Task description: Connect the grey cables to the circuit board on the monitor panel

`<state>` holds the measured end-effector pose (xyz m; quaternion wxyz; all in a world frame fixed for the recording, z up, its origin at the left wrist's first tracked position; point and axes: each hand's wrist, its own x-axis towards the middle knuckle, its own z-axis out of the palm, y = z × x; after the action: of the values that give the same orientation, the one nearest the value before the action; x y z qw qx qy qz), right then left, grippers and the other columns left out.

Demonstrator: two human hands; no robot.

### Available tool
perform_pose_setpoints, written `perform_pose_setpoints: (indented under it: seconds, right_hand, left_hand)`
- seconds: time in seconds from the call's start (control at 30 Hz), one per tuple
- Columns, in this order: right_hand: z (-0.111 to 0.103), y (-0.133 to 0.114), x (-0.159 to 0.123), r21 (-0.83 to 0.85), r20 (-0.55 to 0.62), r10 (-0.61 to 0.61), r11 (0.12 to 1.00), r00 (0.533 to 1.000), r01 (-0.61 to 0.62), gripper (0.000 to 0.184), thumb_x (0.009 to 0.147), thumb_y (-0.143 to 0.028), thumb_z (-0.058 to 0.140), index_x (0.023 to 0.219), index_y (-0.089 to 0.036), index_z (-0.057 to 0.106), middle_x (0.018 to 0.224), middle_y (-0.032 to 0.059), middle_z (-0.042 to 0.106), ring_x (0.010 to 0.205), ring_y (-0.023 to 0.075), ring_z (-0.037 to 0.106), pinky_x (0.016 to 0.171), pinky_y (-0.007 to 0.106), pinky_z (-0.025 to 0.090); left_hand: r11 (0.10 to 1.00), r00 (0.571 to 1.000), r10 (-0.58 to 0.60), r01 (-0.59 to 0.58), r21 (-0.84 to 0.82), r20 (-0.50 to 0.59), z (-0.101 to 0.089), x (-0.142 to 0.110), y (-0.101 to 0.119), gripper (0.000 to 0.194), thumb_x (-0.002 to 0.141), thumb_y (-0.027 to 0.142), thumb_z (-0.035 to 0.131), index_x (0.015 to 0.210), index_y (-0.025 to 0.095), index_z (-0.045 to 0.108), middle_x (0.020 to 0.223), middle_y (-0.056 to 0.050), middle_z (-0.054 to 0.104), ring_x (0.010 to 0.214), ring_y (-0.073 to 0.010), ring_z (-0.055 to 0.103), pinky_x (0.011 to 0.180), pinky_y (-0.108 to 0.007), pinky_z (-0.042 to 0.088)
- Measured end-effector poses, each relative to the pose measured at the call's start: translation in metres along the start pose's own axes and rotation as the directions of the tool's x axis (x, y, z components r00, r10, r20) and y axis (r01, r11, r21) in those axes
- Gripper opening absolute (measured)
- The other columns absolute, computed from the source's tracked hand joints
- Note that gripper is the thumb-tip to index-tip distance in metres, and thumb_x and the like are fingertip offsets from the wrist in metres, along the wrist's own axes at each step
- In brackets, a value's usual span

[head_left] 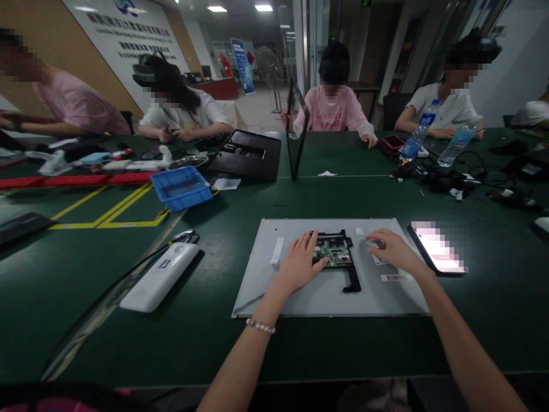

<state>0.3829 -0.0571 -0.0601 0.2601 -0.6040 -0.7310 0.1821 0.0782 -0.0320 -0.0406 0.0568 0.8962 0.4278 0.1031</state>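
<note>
A flat grey display panel [266, 286] lies on the green table in front of me. On its middle sits a black plastic bracket [352, 280] around a green circuit board [341, 258]. My left hand [301, 260] rests on the left part of the board and bracket, fingers stretched out and flat. Over the panel's right part, my right hand [397, 250] is curled, thumb and fingertips brought together. Something small and greyish shows at its fingertips, too unclear to name. White labels [392, 278] are stuck on the panel near that hand.
A lit phone [437, 249] lies right of the panel. A white power bank [160, 277] with cables is at left, behind it a blue bin [182, 189]. Across the table, a person holds up a black frame [295, 131]. Water bottles [420, 131] stand far right.
</note>
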Motion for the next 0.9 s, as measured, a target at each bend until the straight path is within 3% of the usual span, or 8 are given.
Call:
perform_pose_setpoints:
  seconds: [0.27,0.53,0.63,0.77,0.9]
  right_hand:
    - [0.006,0.002,0.001,0.013,-0.082,0.105,0.994,0.991,-0.104,0.016,0.079,-0.019,0.052,0.088,-0.018,0.065,0.092,0.0065,0.063,0.070,0.0149,0.061,0.067,0.029,0.049]
    - [0.004,0.005,0.001,-0.077,-0.190,0.140,0.985,0.972,-0.157,0.021,0.080,-0.022,0.051,0.094,-0.017,0.065,0.095,0.0074,0.064,0.067,0.0150,0.062,0.067,0.029,0.049]
    - [0.002,0.001,0.007,-0.189,-0.174,0.028,0.980,0.984,-0.061,0.027,0.082,-0.024,0.051,0.105,-0.017,0.063,0.105,0.0091,0.063,0.078,0.0174,0.063,0.076,0.031,0.049]
    - [0.000,-0.008,0.021,-0.352,-0.020,-0.147,0.927,0.989,0.131,0.027,0.084,-0.024,0.053,0.108,-0.019,0.063,0.110,0.0089,0.063,0.099,0.0229,0.058,0.084,0.035,0.046]
    - [0.001,-0.012,0.031,-0.449,0.054,-0.186,0.873,0.981,0.190,0.022,0.086,-0.019,0.050,0.099,-0.019,0.067,0.101,0.0087,0.067,0.096,0.0221,0.060,0.082,0.033,0.045]
  left_hand:
    - [1.000,1.000,0.004,-0.004,-0.006,0.007,-0.002,0.001,0.001,0.072,0.092,0.055,0.028,0.146,0.015,0.005,0.149,-0.014,0.024,0.138,-0.0264,0.020,0.111,-0.043,0.021]
    - [1.000,1.000,0.005,-0.005,-0.019,0.006,0.001,0.001,0.000,0.072,0.092,0.056,0.028,0.146,0.015,0.005,0.150,-0.013,0.022,0.138,-0.0269,0.019,0.111,-0.044,0.021]
    - [1.000,1.000,0.011,-0.011,-0.007,0.001,0.003,0.002,-0.001,0.073,0.091,0.056,0.029,0.146,0.013,0.005,0.150,-0.014,0.022,0.138,-0.0270,0.019,0.111,-0.043,0.021]
    - [1.000,1.000,0.015,-0.015,-0.012,-0.002,0.002,0.001,-0.001,0.073,0.091,0.056,0.029,0.146,0.014,0.005,0.150,-0.014,0.022,0.138,-0.0271,0.020,0.111,-0.044,0.021]
    - [1.000,1.000,0.014,-0.014,-0.021,0.008,0.000,0.000,-0.001,0.073,0.091,0.056,0.029,0.146,0.013,0.006,0.150,-0.014,0.022,0.138,-0.0266,0.020,0.111,-0.043,0.022]
